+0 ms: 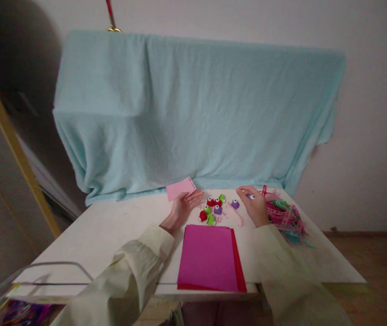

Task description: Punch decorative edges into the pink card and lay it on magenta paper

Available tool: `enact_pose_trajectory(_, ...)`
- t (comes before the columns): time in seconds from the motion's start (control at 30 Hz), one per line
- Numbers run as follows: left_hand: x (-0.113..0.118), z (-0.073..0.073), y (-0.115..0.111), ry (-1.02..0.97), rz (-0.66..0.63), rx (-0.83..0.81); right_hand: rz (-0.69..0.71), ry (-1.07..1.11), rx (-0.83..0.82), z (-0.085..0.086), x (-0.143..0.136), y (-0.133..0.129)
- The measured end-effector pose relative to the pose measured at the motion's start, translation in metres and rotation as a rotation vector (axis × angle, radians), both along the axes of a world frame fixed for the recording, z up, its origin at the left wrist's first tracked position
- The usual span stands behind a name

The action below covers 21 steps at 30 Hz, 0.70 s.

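Left hand [184, 207] is out over the far middle of the white table [112, 235], palm up, fingers loosely spread. Its fingertips pinch the near corner of a small pink card [180, 188]; the rest of the card sticks out past the fingers toward the far edge, slightly tilted, just in front of the light blue cloth [196, 113] hanging behind the table.

Right hand [255, 204] sits palm down near the far right part of the table, fingers curled around a small purple punch [249, 196] at the fingertips. The punch shows only partly between thumb and forefinger, so grip depth is hard to judge, but the fingers are closed on it.

Between the two hands: a cluster of small craft punches [212, 209], red, green and purple, lying loose on the tabletop. One more purple punch [235, 204] lies just left of the right hand, not touching it.

Right of the right hand, touching its outer edge: a tangled pile of punched paper strips [287, 217], pink and teal, running toward the right edge.

Near edge, centred between the forearms: a stack of magenta sheets [209, 258] with a red sheet [239, 267] showing along its right side. Both sleeves are pale cream.

Near left corner: rim of a clear plastic bin [44, 271], contents blurred.
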<state>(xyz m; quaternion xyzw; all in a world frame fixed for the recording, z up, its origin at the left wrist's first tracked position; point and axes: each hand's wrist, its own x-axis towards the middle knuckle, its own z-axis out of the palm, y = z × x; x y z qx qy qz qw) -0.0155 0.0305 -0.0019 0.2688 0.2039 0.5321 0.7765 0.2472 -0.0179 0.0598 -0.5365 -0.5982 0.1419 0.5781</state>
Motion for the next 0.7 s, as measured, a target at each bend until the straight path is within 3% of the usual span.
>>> enact_pose_trajectory(0.1, -0.002, -0.003, 0.001, 0.023, 0.012, 0.000, 0.071, -0.104, -0.052, 0.013, 0.031, -0.008)
enact_pose_trajectory(0.2, -0.001, -0.002, -0.001, 0.037, -0.034, 0.006, 0.082, -0.172, -0.098, 0.014, 0.043, -0.015)
enact_pose_trajectory(0.43, -0.001, 0.004, -0.007, 0.062, -0.089, 0.023, 0.082, -0.255, -0.081, 0.000, 0.034, -0.020)
enact_pose_trajectory(0.7, -0.003, -0.003, -0.003, 0.051, -0.080, 0.067, 0.053, -0.013, -0.099, 0.002, 0.026, -0.012)
